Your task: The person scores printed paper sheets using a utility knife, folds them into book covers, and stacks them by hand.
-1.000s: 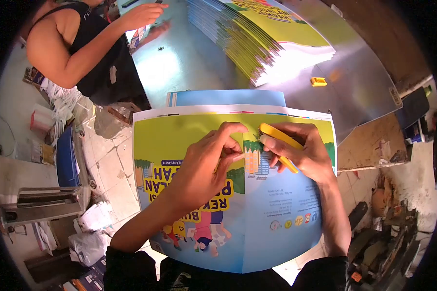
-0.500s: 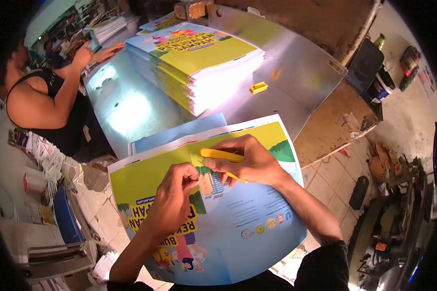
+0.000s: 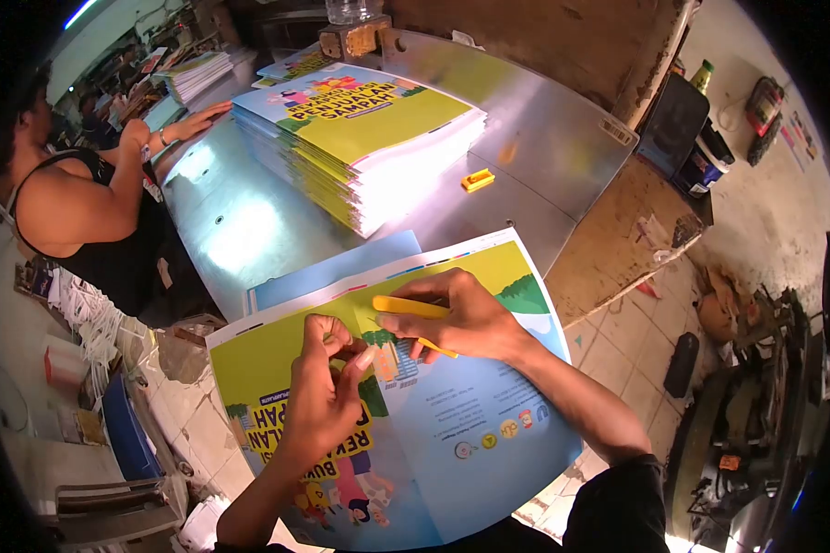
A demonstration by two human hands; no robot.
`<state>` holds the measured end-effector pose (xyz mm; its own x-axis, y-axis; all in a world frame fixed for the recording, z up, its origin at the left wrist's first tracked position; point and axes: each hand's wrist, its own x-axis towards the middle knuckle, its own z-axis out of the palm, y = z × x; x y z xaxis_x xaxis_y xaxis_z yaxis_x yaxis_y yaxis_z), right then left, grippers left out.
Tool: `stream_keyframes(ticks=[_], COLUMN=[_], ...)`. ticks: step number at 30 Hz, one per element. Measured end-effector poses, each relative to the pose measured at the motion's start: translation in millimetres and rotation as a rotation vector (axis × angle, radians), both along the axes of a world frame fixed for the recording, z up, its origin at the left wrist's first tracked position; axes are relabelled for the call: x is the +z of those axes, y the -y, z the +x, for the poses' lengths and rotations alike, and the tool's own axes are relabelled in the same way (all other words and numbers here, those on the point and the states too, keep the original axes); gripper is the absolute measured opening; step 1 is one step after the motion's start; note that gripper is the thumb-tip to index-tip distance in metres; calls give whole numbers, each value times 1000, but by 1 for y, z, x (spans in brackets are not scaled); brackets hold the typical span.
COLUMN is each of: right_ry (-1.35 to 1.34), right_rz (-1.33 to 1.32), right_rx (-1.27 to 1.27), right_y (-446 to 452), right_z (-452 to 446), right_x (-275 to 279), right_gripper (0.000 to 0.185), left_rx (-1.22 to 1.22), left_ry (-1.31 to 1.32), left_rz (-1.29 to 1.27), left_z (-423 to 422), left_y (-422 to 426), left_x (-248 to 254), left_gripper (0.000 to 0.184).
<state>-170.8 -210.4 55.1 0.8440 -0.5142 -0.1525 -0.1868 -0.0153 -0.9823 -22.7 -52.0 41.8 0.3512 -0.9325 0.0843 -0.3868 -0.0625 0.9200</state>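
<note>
My right hand [image 3: 466, 318] is wrapped around a yellow stapler [image 3: 410, 306], its thick upper arm pointing left and a thinner yellow arm showing below my fingers. Beside it, my left hand [image 3: 332, 387] has curled fingers and a raised thumb; whatever it may hold is too small to make out. Beneath both hands, a large printed cover sheet [image 3: 489, 424] in green and blue lies spread out, its lettering upside down to me. Another blue sheet [image 3: 341, 263] sticks out from behind its far edge.
A tall stack of printed booklets [image 3: 369, 111] stands on the metal table [image 3: 249, 221]. A small yellow object [image 3: 478, 180] lies right of the stack. At the left, a person in a black top [image 3: 83, 212] rests a hand on the table. Machinery [image 3: 756, 415] stands at the right.
My left hand has turned, and its thumb now stands out from the curled fingers. My right hand keeps the stapler, slightly left and lower in view. The other person's raised hand has dropped.
</note>
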Motion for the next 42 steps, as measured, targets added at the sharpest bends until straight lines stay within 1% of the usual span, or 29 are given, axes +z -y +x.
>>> stream_keyframes(ticks=[1, 2, 4, 5, 6, 10, 11, 13, 15, 16, 18, 19, 21, 22, 24, 25, 26, 28, 29, 30, 31, 32, 33, 35, 36, 37, 39, 40, 42], right_ry=[2, 0, -15, -30, -42, -64, -63, -98, -116, -109, -110, -101, -66, -14, 23, 11, 10, 143, 108, 64, -39, -143, -165, -158, -127, -148, -30, -40, 42], right_rz=[-7, -13, 3, 25, 22, 25, 17, 11, -1, -7, -22, -25, -57, -85, -144, -227, -226, -478, -377, -362, -323, -288, -227, -210, -242, -248, -507, -508, -771], right_rx=[6, 15, 10, 7, -1, -41, -45, -58, -71, -54, -62, -69, -88, -112, -159, -128, -113, -30, 33, 28, -3, -28, -82, -63, -51, -39, -40, -27, 267], right_y=[1, 1, 1, 0, 0, -4, -5, -8, -9, -9, -10, -11, -19, -18, -29, -32, -35, -44, -41, -42, -44, -45, -47, -44, -44, -47, -56, -58, -63], right_z=[0, 0, 0, 2, 2, 4, 5, 6, 9, 11, 11, 10, 6, -13, -39, -48, -54, -51, -33, -28, -28, -29, -26, -27, -26, -26, -27, -28, -32], right_x=[-1, -2, -1, -1, -3, 3, 4, 7, 11, 11, 10, 10, 16, 19, 25, 31, 24, 9, 12, 12, 12, 12, 14, 11, 9, 8, 7, 9, 17], right_gripper=[37, 37, 37, 38, 39, 41, 40, 40, 40, 40, 41, 39, 37, 35, 32, 31, 31, 31, 32, 32, 31, 31, 30, 29, 28, 28, 33, 33, 43], left_rx=[-5, -1, -13, 23, 102, 623, 642, 787, 738, 755, 491, 496, 451, 487, 628, 614, 629, 583, 624, 550, 614, 598, 522, 211, 11, -157, -187, -225, -233], left_ry=[-165, -165, -307, -307, 175, 586, 594, 751, 47, -230, -739, -742, -501, -487, -439, -366, -370, -247, -165, -55, 472, 730, 886, 572, 611, 679, 675, 690, 645], left_rz=[-6, -3, -63, -52, -121, -270, -260, -54, 258, 448, 245, 239, 76, 50, 101, 107, 106, 149, 167, 147, 223, 109, 76, 65, 108, 139, 131, 127, 135], left_z=[2, 2, 6, 14, 27, 87, 97, 111, 106, 103, 94, 96, 98, 82, 75, 79, 81, 96, 108, 114, 104, 93, 84, 48, 34, 18, 5, 3, 7], left_y=[1, 0, -8, -15, -24, -69, -82, -113, -134, -144, -163, -165, -173, -168, -158, -157, -158, -155, -146, -142, -138, -131, -120, -105, -103, -91, -82, -82, -82], left_x=[0, 0, 1, 5, 15, 10, 1, -30, -46, -53, -63, -64, -57, -49, -31, -34, -31, -29, -26, -30, -27, -23, -10, 4, 1, 12, 0, -5, -7], left_gripper=[30, 30, 32, 32, 35, 58, 58, 75, 75, 78, 60, 60, 40, 40, 32, 33, 33, 33, 37, 47, 59, 65, 69, 71, 72, 73, 77, 81, 85])
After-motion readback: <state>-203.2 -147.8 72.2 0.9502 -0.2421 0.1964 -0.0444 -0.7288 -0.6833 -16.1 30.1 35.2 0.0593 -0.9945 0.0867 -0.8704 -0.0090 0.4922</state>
